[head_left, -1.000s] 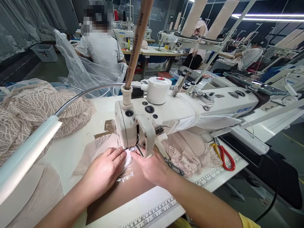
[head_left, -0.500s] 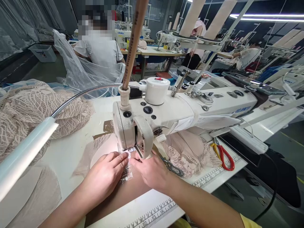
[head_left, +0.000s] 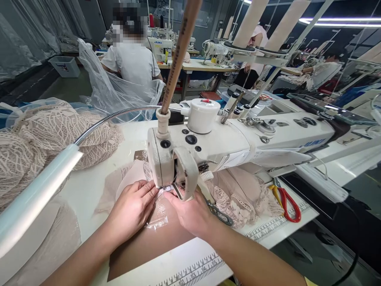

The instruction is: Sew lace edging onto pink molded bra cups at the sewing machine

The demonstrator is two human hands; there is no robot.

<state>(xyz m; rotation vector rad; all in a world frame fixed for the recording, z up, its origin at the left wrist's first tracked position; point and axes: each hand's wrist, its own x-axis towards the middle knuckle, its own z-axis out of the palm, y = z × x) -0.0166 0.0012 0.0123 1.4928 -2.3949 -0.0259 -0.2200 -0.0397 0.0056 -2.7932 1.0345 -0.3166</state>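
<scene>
A white sewing machine (head_left: 226, 139) stands across the table, its head over a beige lace piece (head_left: 131, 178) lying at the needle. My left hand (head_left: 131, 208) rests on the lace just left of the presser foot (head_left: 166, 188), fingers pressed together on the fabric. My right hand (head_left: 190, 212) sits right of the foot, fingertips pinching the lace edge under the machine head. A clear plastic strip (head_left: 157, 218) lies between my two hands on a brown patch of the table.
A heap of lace (head_left: 44, 139) lies at the left, more lace (head_left: 241, 194) under the machine arm. Red-handled scissors (head_left: 287, 202) lie at the right by the ruler strip (head_left: 196, 268). A lamp on a flexible arm (head_left: 38, 186) crosses the left. Another person (head_left: 133, 63) sits ahead.
Both hands have crept slightly forward toward the presser foot with the lace. The view shifted a little to the left.
</scene>
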